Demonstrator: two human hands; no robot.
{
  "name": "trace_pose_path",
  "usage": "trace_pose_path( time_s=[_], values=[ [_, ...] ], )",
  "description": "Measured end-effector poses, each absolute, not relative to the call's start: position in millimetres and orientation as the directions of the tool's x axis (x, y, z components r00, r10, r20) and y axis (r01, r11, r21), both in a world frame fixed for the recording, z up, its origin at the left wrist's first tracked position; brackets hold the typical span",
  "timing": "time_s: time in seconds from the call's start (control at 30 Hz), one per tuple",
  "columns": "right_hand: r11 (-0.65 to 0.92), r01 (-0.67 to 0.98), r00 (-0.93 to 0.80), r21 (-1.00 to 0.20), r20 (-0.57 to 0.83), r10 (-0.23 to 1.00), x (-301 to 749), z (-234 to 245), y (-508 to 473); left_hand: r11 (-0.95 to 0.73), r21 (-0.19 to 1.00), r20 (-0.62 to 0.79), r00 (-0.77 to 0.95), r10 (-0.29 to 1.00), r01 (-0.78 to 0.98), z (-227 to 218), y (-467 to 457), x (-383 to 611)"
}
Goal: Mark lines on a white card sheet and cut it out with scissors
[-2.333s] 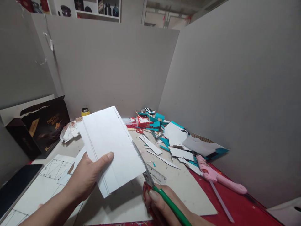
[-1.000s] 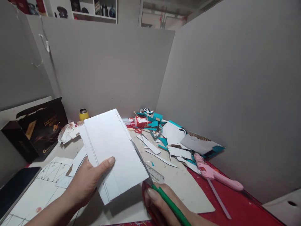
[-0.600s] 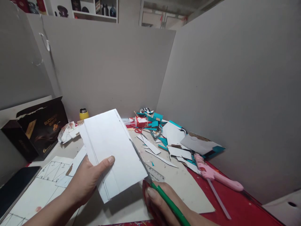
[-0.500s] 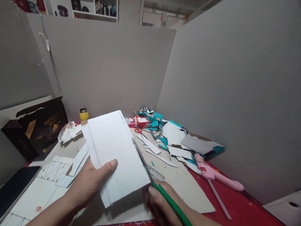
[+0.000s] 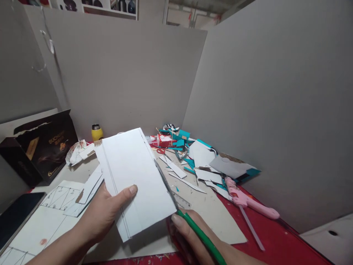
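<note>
My left hand (image 5: 103, 213) holds a white cardboard sheet (image 5: 132, 173) up off the table, thumb on top near its lower left part. Pencil lines run along the sheet's length. My right hand (image 5: 190, 237) grips green-and-red-handled scissors (image 5: 190, 224), whose blades (image 5: 165, 182) lie along the sheet's right edge. Whether the blades are apart or closed cannot be made out, since the sheet hides one of them.
A pile of teal and white card scraps (image 5: 193, 154) lies at the back right, with a pink glue gun (image 5: 245, 200) on the red table. A clear ruler (image 5: 182, 201), a drawn template sheet (image 5: 55, 206), a dark box (image 5: 41, 147), a yellow bottle (image 5: 96, 132) and grey partition walls surround the spot.
The sheet has shifted slightly right and down in my left hand, and the scissors have stayed along its right edge. The view has dipped a little.
</note>
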State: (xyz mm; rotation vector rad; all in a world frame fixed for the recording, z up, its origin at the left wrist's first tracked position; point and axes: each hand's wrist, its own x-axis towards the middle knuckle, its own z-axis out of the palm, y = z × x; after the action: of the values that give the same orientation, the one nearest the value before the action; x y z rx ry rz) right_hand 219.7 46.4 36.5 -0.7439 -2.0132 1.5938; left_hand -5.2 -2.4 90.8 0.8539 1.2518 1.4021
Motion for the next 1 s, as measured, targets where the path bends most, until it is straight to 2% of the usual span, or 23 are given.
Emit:
trace_pose_path(
  time_s=[0.37, 0.6, 0.8, 0.9, 1.0],
  values=[
    [0.170, 0.153, -0.727, -0.973, 0.006, 0.687, 220, 33, 44, 0.059, 0.943, -0.115, -0.155, 0.981, -0.326, 91, -5, -1],
    [0.334, 0.052, -0.758, -0.941, 0.181, 0.627, 218, 54, 53, 0.098, 0.926, -0.165, -0.158, 0.973, -0.365, 100, -6, 1],
    [0.301, -0.014, -0.786, -0.954, 0.197, 0.587, 217, 66, 48, 0.036, 0.943, -0.131, -0.269, 0.954, -0.331, 97, -11, 13],
    [0.297, -0.010, -0.754, -0.955, 0.202, 0.625, 217, 63, 47, 0.048, 0.934, -0.133, -0.218, 0.967, -0.354, 100, -11, 12],
    [0.302, 0.065, -0.713, -0.951, 0.168, 0.681, 217, 58, 47, 0.062, 0.904, -0.143, -0.165, 0.976, -0.423, 108, -9, 3]
  ],
)
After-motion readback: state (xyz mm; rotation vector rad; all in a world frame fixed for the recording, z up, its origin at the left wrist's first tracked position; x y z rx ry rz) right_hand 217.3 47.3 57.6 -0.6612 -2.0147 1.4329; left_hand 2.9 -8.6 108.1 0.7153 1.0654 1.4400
